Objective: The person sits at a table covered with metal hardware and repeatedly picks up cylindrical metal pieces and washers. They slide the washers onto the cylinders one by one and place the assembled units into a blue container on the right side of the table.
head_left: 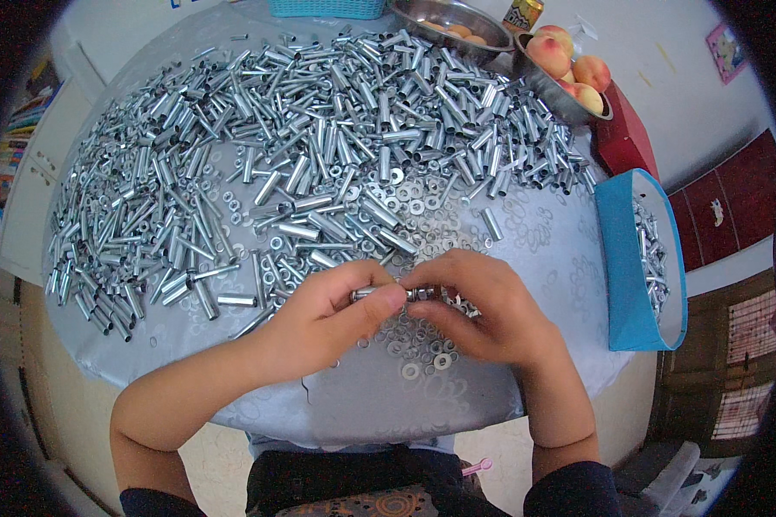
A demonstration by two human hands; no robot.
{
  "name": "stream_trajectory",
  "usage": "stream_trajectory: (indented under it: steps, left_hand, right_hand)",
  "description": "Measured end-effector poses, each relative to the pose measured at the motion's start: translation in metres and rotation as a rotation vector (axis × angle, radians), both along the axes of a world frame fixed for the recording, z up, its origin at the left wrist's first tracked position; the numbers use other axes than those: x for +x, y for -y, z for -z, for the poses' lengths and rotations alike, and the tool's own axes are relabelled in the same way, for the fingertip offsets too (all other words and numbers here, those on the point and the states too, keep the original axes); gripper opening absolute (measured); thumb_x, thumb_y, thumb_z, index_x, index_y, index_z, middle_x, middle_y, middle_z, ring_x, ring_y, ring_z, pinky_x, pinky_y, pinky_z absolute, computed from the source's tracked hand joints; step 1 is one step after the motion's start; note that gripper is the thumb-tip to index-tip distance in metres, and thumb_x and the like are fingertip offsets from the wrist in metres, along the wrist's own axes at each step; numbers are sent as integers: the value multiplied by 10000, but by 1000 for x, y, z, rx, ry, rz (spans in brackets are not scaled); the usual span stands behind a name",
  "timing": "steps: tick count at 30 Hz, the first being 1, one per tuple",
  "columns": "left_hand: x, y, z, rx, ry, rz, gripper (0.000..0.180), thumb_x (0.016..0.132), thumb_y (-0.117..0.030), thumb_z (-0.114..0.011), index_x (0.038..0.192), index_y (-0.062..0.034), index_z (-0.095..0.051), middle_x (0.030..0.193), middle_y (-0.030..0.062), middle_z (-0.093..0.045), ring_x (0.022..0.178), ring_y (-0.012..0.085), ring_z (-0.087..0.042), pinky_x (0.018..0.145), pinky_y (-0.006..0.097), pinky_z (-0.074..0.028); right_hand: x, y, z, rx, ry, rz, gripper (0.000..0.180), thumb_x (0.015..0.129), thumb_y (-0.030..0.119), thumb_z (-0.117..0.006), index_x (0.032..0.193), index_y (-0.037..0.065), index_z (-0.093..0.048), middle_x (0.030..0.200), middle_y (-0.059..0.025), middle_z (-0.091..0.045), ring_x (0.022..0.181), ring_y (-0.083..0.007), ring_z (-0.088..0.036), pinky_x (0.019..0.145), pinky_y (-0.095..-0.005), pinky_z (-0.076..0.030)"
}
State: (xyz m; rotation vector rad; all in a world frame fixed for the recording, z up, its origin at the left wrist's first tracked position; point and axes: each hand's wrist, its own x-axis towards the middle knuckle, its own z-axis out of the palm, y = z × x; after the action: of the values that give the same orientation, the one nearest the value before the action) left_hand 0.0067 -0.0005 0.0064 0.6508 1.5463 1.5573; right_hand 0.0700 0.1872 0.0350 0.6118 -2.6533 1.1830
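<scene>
Left hand (341, 303) and right hand (483, 302) pinch fastener (421, 294) between them

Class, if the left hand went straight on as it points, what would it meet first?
Most likely the right hand, facing the left hand across the metal part, though depth is unclear.

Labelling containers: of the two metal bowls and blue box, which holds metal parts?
The blue box, rightmost; silvery parts show inside. The right bowl holds peaches, the left bowl brownish round things.
</scene>
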Motion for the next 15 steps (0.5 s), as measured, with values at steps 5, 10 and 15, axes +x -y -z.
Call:
stream_trajectory:
  steps: [5, 10, 15]
  left_hand:
    - [-3, -4, 8, 156, 155, -21, 213, 899, -262, -470, 896, -53, -512, 667, -33, -455, 612, 31, -411, 530, 198, -351]
    - [4, 0, 8, 44, -68, -27, 210, 902, -246, -462, 887, -38, -495, 653, -5, -449, 608, 73, -424, 536, 234, -355]
    - [8, 2, 4, -14, -291, -66, 202, 899, -215, -451, 863, -17, -474, 650, 55, -453, 597, 141, -442, 547, 277, -367]
  right_hand:
    - [-3, -4, 5, 101, -223, 20, 227, 731, 174, -639, 922, 73, -569, 747, -92, -581, 681, -293, -571, 596, -377, -451]
    - [2, -3, 7, 212, -75, 98, 208, 744, 225, -626, 873, 73, -566, 720, -98, -568, 653, -294, -560, 578, -385, -442]
    - [1, -2, -4, 130, -30, 39, 207, 764, 245, -609, 847, 68, -541, 696, -118, -539, 647, -314, -542, 563, -399, -422]
